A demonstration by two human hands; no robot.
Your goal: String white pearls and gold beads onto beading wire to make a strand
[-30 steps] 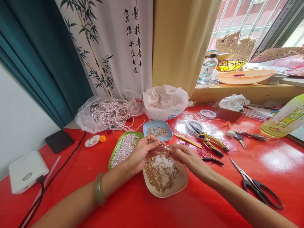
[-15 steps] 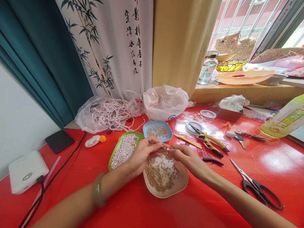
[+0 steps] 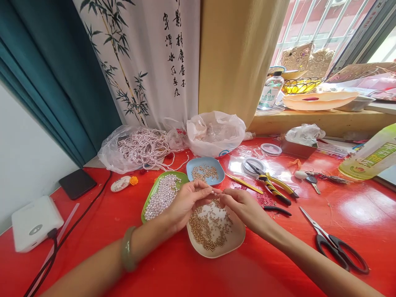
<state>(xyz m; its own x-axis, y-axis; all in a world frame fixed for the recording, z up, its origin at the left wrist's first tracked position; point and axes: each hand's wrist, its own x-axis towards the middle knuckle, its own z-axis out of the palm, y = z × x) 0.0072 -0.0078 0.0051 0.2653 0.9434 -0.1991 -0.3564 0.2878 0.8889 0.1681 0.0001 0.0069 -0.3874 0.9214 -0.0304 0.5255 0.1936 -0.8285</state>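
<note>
Sinking slightly since a second ago, the left hand (image 3: 187,203) and right hand (image 3: 243,203) are gripping a few small beads (image 3: 214,192) in pinched fingers over the cream tray (image 3: 237,233); to my eye much is remaining, gold beads (image 3: 201,233) and white beads (image 3: 161,196) still lying loose

Red table (image 3: 262,272), cream tray (image 3: 237,233), green tray (image 3: 150,195), blue tray (image 3: 215,165), pliers (image 3: 274,191), scissors (image 3: 322,233)
</note>
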